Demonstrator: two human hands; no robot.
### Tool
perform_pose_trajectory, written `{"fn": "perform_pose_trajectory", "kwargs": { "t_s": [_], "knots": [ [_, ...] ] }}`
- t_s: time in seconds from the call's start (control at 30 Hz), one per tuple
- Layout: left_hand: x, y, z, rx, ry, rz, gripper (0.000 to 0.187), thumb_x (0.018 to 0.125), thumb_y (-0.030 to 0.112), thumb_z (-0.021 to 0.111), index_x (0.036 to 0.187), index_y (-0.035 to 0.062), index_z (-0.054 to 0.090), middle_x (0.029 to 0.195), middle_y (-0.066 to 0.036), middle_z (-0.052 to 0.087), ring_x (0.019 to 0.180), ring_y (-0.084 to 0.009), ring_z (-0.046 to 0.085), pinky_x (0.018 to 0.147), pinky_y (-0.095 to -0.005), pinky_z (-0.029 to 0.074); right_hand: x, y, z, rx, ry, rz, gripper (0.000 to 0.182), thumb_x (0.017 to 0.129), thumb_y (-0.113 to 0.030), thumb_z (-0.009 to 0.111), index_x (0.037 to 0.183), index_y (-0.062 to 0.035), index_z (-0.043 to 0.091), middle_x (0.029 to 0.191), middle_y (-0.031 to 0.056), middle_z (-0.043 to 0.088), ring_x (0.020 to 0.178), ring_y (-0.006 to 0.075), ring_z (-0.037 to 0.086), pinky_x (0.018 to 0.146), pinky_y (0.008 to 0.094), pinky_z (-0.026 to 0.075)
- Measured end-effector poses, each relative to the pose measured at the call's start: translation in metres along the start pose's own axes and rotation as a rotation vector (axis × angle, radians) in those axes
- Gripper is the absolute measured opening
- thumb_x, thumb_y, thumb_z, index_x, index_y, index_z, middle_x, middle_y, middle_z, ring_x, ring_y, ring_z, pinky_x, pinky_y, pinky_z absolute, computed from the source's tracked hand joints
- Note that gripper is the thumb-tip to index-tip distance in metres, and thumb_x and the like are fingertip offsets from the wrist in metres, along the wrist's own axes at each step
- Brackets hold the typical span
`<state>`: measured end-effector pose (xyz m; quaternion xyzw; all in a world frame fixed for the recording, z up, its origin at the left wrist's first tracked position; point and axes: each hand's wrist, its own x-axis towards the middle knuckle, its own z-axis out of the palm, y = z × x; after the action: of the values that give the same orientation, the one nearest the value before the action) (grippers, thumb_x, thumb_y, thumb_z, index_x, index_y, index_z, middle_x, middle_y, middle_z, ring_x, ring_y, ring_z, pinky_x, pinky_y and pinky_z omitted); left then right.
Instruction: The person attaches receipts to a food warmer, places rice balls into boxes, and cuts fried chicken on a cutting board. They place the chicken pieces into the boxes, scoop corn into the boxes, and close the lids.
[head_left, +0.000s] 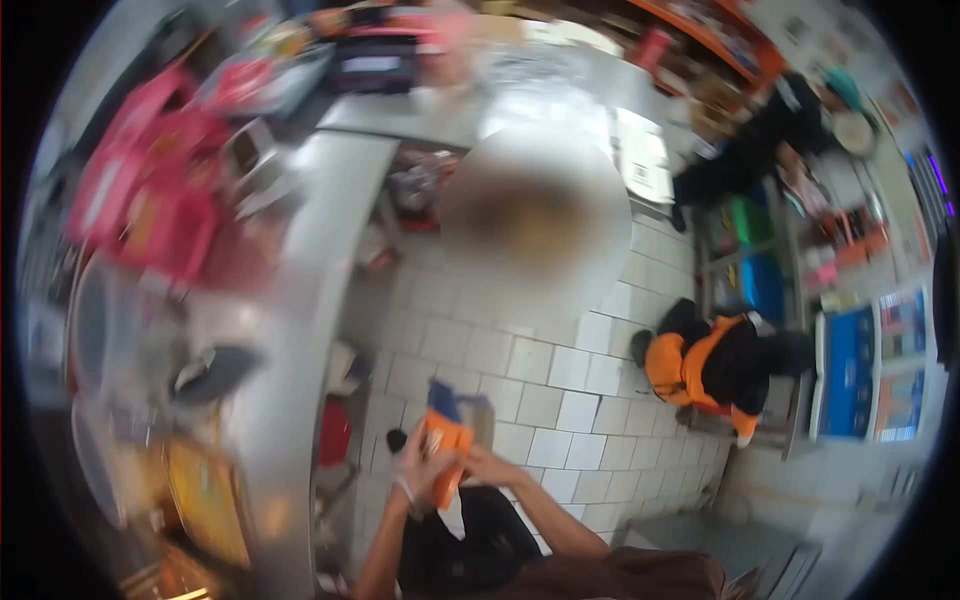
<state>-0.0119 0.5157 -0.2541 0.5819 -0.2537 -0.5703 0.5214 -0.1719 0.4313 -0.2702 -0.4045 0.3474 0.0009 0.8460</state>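
In front of my body, above the tiled floor, both hands hold an orange packet (449,447) with pale markings. My left hand (414,471) is closed round its left side, with a light band at the wrist. From the right, my right hand (489,466) grips the packet's lower edge. A dark blue piece (441,397) sticks up at the packet's top, with a greyish flap beside it. Motion blur hides the print.
A steel counter (300,330) runs along my left, bearing pink crates (150,200), a dark bowl-like thing (215,373) and a yellow tray (205,490). Right, a person in orange and black (715,370) bends near shelves; another in black (770,130) stands farther back. A blurred round patch covers the centre.
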Motion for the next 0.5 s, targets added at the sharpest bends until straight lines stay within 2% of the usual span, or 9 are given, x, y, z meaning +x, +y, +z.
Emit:
{"fn": "perform_pose_trajectory", "kwargs": {
  "t_s": [0.07,0.1,0.13,0.2,0.27,0.33,0.4,0.47,0.5],
  "knots": [
    [-0.036,0.076,0.003,0.269,-0.062,-0.076,0.093,0.087,0.025,0.074,0.152,-0.0082,0.016,0.149,-0.022,0.041,0.137,-0.0258,0.044,0.113,-0.0367,0.035,-0.029,-0.01,0.002,-0.119,-0.066,0.033,0.042,0.104,-0.04,0.049,0.126,-0.0053,0.057,0.114,0.006,0.066,0.1,0.0162,0.066,0.081,0.035,0.057],
    [-0.048,0.043,-0.008,0.579,-0.09,0.27,0.095,0.088,0.028,0.073,0.153,-0.0075,0.014,0.146,-0.022,0.046,0.134,-0.0264,0.047,0.109,-0.0361,0.041,-0.046,-0.026,0.019,0.03,-0.125,0.032,0.045,0.105,-0.04,0.047,0.128,-0.0023,0.056,0.113,0.0094,0.067,0.097,0.0208,0.068,0.087,0.0336,0.056],
    [-0.086,0.056,0.002,0.573,0.057,0.25,0.095,0.088,0.028,0.073,0.153,-0.0075,0.014,0.146,-0.022,0.046,0.134,-0.0264,0.047,0.109,-0.0361,0.041,-0.05,-0.01,0.019,-0.006,-0.154,0.004,0.045,0.105,-0.038,0.048,0.129,-0.0011,0.054,0.113,0.0102,0.067,0.1,0.0202,0.068,0.088,0.034,0.056],
    [-0.12,0.113,0.017,0.657,0.064,-0.063,0.097,0.089,0.034,0.072,0.156,-0.0014,0.011,0.138,-0.019,0.054,0.124,-0.0237,0.056,0.101,-0.0327,0.046,-0.072,-0.014,0.048,-0.062,-0.092,-0.118,0.042,0.105,-0.035,0.049,0.128,-0.0007,0.054,0.11,0.0078,0.067,0.093,0.0185,0.068,0.083,0.0332,0.057],
    [-0.167,0.127,0.003,0.121,0.089,-0.15,0.085,0.09,0.038,0.069,0.155,0.005,0.026,0.13,-0.015,0.06,0.114,-0.02,0.06,0.094,-0.0305,0.049,-0.083,-0.027,0.091,-0.154,-0.139,-0.125,0.041,0.105,-0.034,0.05,0.129,-0.001,0.054,0.108,0.0064,0.067,0.091,0.0175,0.067,0.08,0.0326,0.057],
    [-0.207,0.066,-0.025,-0.031,0.201,-0.03,0.071,0.095,0.03,0.061,0.155,0.0144,0.028,0.116,-0.016,0.065,0.1,-0.0191,0.062,0.089,-0.0299,0.049,-0.109,-0.023,0.135,-0.19,-0.085,-0.149,0.04,0.105,-0.033,0.05,0.13,-0.0013,0.053,0.106,0.0051,0.066,0.088,0.0165,0.066,0.077,0.032,0.057],
    [-0.247,0.07,-0.033,0.381,0.305,-0.102,0.058,0.101,0.032,0.048,0.152,0.0096,0.034,0.109,-0.015,0.066,0.097,-0.017,0.062,0.085,-0.0316,0.05,-0.128,-0.034,0.182,-0.519,-0.168,-0.07,0.034,0.105,-0.029,0.052,0.124,-0.001,0.052,0.099,0.0035,0.064,0.09,0.0128,0.062,0.078,0.0302,0.053],
    [-0.306,0.053,-0.035,0.409,0.448,-0.118,0.055,0.104,0.037,0.039,0.148,0.004,0.037,0.11,-0.019,0.066,0.099,-0.0248,0.064,0.086,-0.0365,0.049,-0.129,0.026,0.216,-0.87,-0.339,-0.232,0.032,0.105,-0.028,0.05,0.12,0.0011,0.054,0.096,0.0022,0.064,0.088,0.0138,0.06,0.078,0.0299,0.052],
    [-0.302,-0.055,-0.066,0.452,0.798,0.06,0.038,0.102,0.032,0.044,0.114,-0.0005,0.061,0.086,-0.027,0.062,0.083,-0.0343,0.066,0.075,-0.0438,0.049,-0.151,0.041,0.244,-0.756,-0.416,-0.188,0.035,0.105,-0.028,0.049,0.124,0.0007,0.054,0.099,0.0058,0.065,0.093,0.0144,0.061,0.077,0.0301,0.053]
  ]
}}
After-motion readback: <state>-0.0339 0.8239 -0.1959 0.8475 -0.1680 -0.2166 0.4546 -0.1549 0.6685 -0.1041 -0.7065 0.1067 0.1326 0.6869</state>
